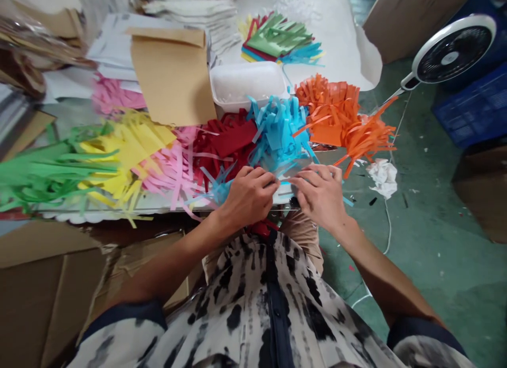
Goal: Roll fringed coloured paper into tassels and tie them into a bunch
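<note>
My left hand (249, 195) and my right hand (320, 192) meet at the near edge of the table (99, 214), fingers curled and pinched together on a piece of blue fringed paper (277, 133) whose cut strips fan out just beyond them. Piles of fringed paper lie along the table: green (39, 172), yellow (127, 146), pink (170, 170), red (225, 143) and orange (340, 117). What lies directly under my fingertips is partly hidden by the hands.
A white plastic tray (245, 83), a brown envelope (170, 77) and a mixed stack of cut paper (277, 38) sit farther back. Cardboard boxes (43, 283) stand at lower left. A white fan (451, 51), a crumpled white paper (382, 177) and a blue crate (475, 109) are on the green floor at right.
</note>
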The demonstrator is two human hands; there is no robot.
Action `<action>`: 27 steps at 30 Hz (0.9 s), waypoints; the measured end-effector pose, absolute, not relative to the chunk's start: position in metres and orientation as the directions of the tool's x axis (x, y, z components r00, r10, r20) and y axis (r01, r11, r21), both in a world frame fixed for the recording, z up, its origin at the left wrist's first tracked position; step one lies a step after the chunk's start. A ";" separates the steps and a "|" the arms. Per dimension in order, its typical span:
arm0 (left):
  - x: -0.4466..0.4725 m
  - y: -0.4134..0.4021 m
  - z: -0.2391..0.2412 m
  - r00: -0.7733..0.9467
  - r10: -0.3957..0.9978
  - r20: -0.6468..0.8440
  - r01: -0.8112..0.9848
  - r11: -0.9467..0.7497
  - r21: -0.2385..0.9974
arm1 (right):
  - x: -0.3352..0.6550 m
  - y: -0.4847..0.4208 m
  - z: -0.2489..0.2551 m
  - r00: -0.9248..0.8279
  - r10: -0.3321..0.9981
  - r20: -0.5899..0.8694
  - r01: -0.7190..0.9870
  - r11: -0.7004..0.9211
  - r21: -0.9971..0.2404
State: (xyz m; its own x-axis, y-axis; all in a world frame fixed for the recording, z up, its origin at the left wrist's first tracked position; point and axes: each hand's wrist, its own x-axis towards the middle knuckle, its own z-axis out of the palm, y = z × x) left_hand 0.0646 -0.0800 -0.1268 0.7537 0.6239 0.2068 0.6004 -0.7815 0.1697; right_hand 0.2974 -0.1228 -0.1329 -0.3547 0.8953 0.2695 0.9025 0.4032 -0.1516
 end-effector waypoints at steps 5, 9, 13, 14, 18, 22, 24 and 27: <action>0.060 -0.112 -0.126 0.722 0.641 0.259 0.627 -0.765 0.148 | 0.287 -0.138 -0.129 -0.509 0.815 0.275 0.823 0.555 -0.122; 0.044 -0.141 -0.137 0.661 0.668 0.342 0.664 -0.733 0.150 | 0.273 -0.156 -0.128 -0.540 0.787 0.299 0.799 0.591 -0.113; 0.033 -0.153 -0.148 0.601 0.684 0.414 0.686 -0.707 0.171 | 0.258 -0.167 -0.133 -0.535 0.784 0.315 0.813 0.579 -0.060; 0.032 -0.155 -0.149 0.587 0.687 0.428 0.686 -0.703 0.187 | 0.256 -0.168 -0.135 -0.533 0.778 0.333 0.815 0.578 -0.045; 0.034 -0.161 -0.139 0.450 0.800 0.397 0.665 -0.597 0.448 | 0.255 -0.169 -0.140 -0.519 0.740 0.429 0.820 0.572 0.007; 0.038 -0.157 -0.114 0.274 0.961 -0.043 0.310 -0.046 0.950 | 0.261 -0.163 -0.129 -0.494 0.562 0.663 0.789 0.611 0.070; 0.039 -0.151 -0.104 0.366 0.890 -0.272 0.071 0.264 0.962 | 0.263 -0.159 -0.119 -0.486 0.460 0.743 0.773 0.623 0.120; 0.039 -0.144 -0.099 0.498 0.765 -0.408 -0.117 0.526 0.843 | 0.265 -0.156 -0.107 -0.497 0.408 0.766 0.767 0.619 0.169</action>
